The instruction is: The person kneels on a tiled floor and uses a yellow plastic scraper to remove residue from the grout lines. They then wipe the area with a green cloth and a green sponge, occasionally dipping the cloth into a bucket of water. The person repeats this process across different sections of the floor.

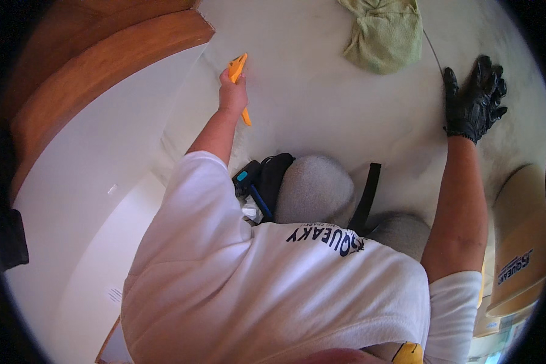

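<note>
My bare left hand is closed around a yellow-orange plastic hand tool, possibly a scraper; its head points away from me and its handle end shows below my fist. My right hand, in a black glove, rests palm down on the pale, smudged floor, fingers apart and holding nothing. Between the hands, farther from me, lies a crumpled green cloth. A thin dark line runs over the floor from near the cloth towards my right thumb.
At the upper left, a curved-looking brown wooden trim borders a white surface. A black pouch with blue-marked items is beside my grey-clothed knee. A black strap hangs nearby. At right stands a beige object bearing writing.
</note>
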A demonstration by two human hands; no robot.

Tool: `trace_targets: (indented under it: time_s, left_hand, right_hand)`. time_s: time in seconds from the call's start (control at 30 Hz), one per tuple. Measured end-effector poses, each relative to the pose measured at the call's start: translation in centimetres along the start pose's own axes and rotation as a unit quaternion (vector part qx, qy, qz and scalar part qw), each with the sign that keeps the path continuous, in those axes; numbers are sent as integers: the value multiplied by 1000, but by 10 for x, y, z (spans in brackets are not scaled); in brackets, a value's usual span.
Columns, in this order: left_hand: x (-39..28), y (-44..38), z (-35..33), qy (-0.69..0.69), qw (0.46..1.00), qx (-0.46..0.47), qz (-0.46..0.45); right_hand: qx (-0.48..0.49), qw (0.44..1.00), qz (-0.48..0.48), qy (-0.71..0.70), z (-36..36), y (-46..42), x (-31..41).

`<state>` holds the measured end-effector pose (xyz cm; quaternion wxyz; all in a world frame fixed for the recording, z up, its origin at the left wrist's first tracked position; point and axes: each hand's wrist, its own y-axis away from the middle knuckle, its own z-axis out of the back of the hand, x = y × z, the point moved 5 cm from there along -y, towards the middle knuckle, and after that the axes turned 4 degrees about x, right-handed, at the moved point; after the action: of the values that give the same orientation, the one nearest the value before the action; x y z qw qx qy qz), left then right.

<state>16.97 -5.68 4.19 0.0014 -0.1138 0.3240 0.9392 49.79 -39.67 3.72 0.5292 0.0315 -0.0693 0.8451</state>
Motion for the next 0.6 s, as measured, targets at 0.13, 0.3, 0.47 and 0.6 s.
trace_targets:
  time_s: [0.13, 0.3, 0.47, 0.6]
  left_hand:
    - [41, 12, -7, -80, 997, 5, -8]
    - [21, 23, -14, -138, 988, -17, -64]
    - [-50, -6, 1, -143, 985, -18, -93]
    - [-27, 18, -17, -207, 968, -2, -141]
  right_hand:
    - [9, 1000, -14, 8, 2, 1, -4]
    - [5, 1000, -7, -6, 5, 2, -3]
    - [16, 1000, -5, 2, 3, 0, 2]
    - [48, 998, -26, 31, 2, 1, -5]
